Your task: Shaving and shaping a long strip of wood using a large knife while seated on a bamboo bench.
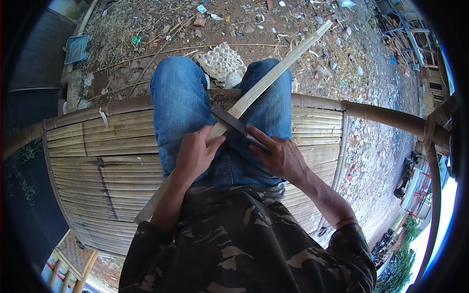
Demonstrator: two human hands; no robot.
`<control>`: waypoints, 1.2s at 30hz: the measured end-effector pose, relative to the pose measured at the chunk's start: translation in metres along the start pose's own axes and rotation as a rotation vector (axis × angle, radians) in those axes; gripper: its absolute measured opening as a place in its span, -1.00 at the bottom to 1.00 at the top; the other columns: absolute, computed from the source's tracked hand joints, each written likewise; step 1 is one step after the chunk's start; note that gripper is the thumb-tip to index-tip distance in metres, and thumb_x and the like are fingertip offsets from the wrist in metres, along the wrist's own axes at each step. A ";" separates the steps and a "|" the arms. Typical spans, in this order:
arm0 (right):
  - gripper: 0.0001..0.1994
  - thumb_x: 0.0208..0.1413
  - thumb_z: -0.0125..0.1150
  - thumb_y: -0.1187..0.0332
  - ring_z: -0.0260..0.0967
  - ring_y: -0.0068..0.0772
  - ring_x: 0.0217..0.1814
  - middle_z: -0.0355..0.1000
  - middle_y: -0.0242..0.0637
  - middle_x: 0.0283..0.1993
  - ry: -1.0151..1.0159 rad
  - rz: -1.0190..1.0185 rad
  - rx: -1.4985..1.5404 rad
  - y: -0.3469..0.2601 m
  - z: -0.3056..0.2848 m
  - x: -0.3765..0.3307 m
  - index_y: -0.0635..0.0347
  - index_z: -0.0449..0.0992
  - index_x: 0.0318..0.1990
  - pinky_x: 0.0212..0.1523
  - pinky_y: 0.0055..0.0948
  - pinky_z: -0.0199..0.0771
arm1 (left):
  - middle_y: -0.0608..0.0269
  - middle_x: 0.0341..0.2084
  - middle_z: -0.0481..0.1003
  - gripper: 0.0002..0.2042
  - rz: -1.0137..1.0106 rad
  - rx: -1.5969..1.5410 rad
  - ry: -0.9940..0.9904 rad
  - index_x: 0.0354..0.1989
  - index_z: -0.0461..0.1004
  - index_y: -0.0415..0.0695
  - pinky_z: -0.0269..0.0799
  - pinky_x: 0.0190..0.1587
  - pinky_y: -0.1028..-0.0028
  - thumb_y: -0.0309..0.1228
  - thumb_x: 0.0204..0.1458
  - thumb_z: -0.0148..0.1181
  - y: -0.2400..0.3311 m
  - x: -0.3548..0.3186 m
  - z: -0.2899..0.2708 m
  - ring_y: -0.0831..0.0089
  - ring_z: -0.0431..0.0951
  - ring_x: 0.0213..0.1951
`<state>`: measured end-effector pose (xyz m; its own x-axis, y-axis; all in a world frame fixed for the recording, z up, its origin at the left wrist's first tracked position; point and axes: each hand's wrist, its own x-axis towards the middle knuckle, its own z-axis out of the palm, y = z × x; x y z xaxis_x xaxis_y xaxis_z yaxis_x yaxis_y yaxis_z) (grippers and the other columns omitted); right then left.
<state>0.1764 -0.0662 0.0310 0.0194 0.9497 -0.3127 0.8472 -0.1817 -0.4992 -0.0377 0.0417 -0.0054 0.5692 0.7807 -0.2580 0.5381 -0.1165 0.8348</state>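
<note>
Bamboo strip [273, 73], long, pale, flat: runs diagonally from upper right, over the dirt, down across the lap to lower left, where it passes under the left forearm and ends over the bench. Its middle stretch is hidden beneath the left hand and the blade.

Left hand [195, 154]: fingers closed around the strip at the lap, thumb on top pointing toward the blade. The underside of the grip is not visible.

Knife [234, 122]: dark flat blade laid across the strip, edge angle hard to make out. Handle wholly covered by the right hand.

Right hand [278, 154]: clamped on the knife handle, forefinger stretched forward along the blade's back.

Jeans [181, 107]: blue, both thighs in view, knees toward the top; lower legs cut off by the bench edge.

Bamboo bench [97, 156]: slatted seat with a round pole rim, bent by the lens; near edge is hidden behind the camouflage shirt [234, 244].

Egg tray [220, 61]: grey, on the littered ground between the knees, partly hidden.
</note>
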 end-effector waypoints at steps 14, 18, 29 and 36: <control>-0.65 0.26 0.11 0.06 0.34 -0.56 -0.59 0.28 -0.40 -0.51 0.154 0.679 1.146 0.022 -0.030 0.022 0.13 0.29 -0.04 -0.69 -0.55 0.33 | 0.13 -0.20 0.50 -0.67 0.195 0.452 0.234 -0.02 0.52 -0.18 0.37 -0.06 0.24 -0.31 0.07 0.27 -0.014 -0.018 -0.036 0.15 0.48 -0.13; -0.71 0.24 0.14 0.23 0.36 -0.56 -0.53 0.30 -0.38 -0.45 0.273 0.604 1.257 0.017 -0.029 0.023 0.21 0.34 -0.02 -0.71 -0.57 0.33 | 0.27 -0.18 0.46 -0.65 0.127 0.616 0.434 0.03 0.54 0.01 0.29 0.02 0.21 -0.21 0.07 0.27 -0.060 -0.017 -0.063 0.29 0.42 -0.11; -0.78 0.30 0.08 0.22 0.34 -0.58 -0.59 0.42 -0.30 -0.39 0.263 0.528 1.279 -0.007 0.013 0.022 0.15 0.30 -0.10 -0.69 -0.55 0.36 | 0.40 -0.24 0.47 -0.68 0.345 0.432 0.393 -0.09 0.62 0.05 0.31 -0.04 0.34 -0.20 -0.04 0.35 -0.080 0.018 -0.079 0.41 0.48 -0.22; -0.74 0.37 -0.12 0.07 0.31 -0.56 -0.52 0.40 -0.28 -0.33 0.742 0.563 1.435 0.033 -0.034 0.011 0.00 0.25 0.01 -0.60 -0.57 0.30 | 0.40 -0.23 0.47 -0.66 0.454 0.477 0.239 -0.06 0.63 0.07 0.38 -0.06 0.32 -0.27 -0.08 0.37 -0.074 0.032 -0.085 0.34 0.41 -0.19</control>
<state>0.2230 -0.0527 0.0383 0.7014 0.5232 -0.4841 -0.4626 -0.1826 -0.8676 -0.1127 0.1273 -0.0341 0.6797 0.6981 0.2251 0.5246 -0.6772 0.5160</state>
